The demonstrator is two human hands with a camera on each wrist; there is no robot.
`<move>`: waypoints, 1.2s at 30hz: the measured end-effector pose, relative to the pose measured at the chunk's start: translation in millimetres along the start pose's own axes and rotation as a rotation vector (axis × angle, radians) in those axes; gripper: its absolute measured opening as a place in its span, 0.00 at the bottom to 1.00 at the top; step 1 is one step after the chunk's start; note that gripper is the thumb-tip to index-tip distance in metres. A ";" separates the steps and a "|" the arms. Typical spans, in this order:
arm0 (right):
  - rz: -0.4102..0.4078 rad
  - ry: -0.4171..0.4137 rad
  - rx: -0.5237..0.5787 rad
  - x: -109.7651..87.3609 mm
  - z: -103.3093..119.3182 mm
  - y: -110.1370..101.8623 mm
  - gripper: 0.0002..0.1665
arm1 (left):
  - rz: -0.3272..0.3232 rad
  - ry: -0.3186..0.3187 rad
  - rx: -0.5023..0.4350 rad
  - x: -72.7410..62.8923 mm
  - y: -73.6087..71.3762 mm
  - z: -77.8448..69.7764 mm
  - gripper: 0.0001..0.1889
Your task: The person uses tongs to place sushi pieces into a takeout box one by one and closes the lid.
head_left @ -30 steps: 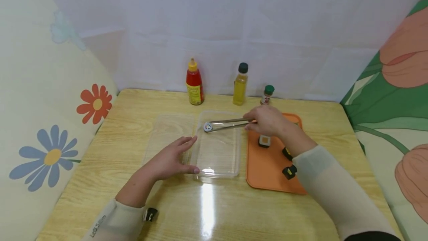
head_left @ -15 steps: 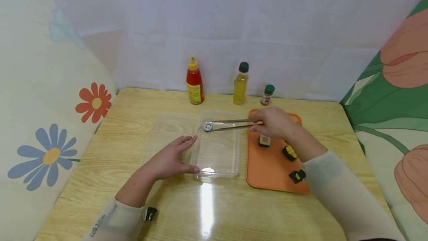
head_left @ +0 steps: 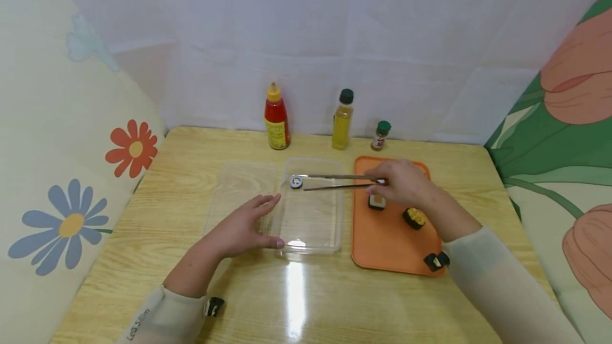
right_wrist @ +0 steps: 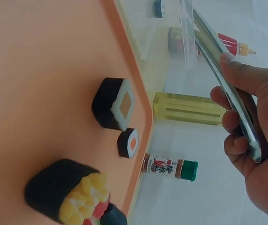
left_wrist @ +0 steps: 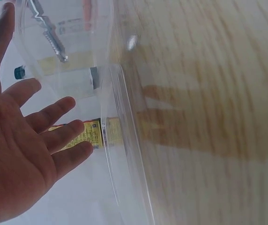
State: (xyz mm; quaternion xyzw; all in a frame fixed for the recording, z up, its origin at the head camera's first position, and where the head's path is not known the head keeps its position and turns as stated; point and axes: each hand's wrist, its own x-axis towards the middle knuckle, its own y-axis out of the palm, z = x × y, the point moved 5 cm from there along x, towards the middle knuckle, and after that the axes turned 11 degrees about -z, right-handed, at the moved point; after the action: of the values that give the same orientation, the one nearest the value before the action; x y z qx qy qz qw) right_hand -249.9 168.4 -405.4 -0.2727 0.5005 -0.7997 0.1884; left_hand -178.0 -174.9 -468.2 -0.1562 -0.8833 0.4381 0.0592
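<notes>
My right hand (head_left: 400,180) grips a pair of metal tongs (head_left: 341,177) above the orange tray's left side. The tongs' two arms stand spread, their tips over the clear plastic container (head_left: 311,222). Right at the tips, a small round sushi roll (head_left: 296,181) sits in the container's far left corner. In the right wrist view the thumb and fingers wrap the tongs (right_wrist: 237,103). My left hand (head_left: 246,227) is beside the container's left wall with fingers extended and thumb apart; the left wrist view shows nothing in its palm (left_wrist: 21,154).
The orange tray (head_left: 382,251) bears a square sushi piece (head_left: 376,202), a corn-topped piece (head_left: 414,218) and dark rolls (head_left: 436,261). A clear lid (head_left: 244,179) lies left of the container. Behind stand a red sauce bottle (head_left: 277,121), an oil bottle (head_left: 341,123) and a spice jar (head_left: 380,136). Another dark piece (head_left: 214,306) lies near my left sleeve.
My right hand has shifted right and slightly nearer. The tongs have spread and let go of the round sushi roll, which stays in the container. The left hand has hardly moved.
</notes>
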 end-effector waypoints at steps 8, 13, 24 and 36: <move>-0.031 0.018 0.013 -17.9 -6.1 -4.2 0.24 | 0.003 0.000 0.006 -0.3 -0.5 -0.1 0.59; -0.067 0.006 0.034 -26.1 -7.7 -8.6 0.24 | 0.000 -0.003 0.003 -0.1 -0.7 0.4 0.59; -0.080 0.030 0.050 -42.0 -12.3 -15.2 0.21 | 0.002 -0.007 0.000 0.0 -1.3 -1.6 0.59; -0.148 0.003 0.025 -58.3 -16.1 -21.2 0.21 | 0.008 -0.015 0.001 -1.1 -3.3 -2.0 0.59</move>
State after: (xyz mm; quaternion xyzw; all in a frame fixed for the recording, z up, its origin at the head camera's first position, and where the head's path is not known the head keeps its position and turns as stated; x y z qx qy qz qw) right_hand -215.0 222.2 -406.3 -0.3053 0.4692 -0.8182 0.1315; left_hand -177.3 -175.6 -464.3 -0.1564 -0.8829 0.4399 0.0510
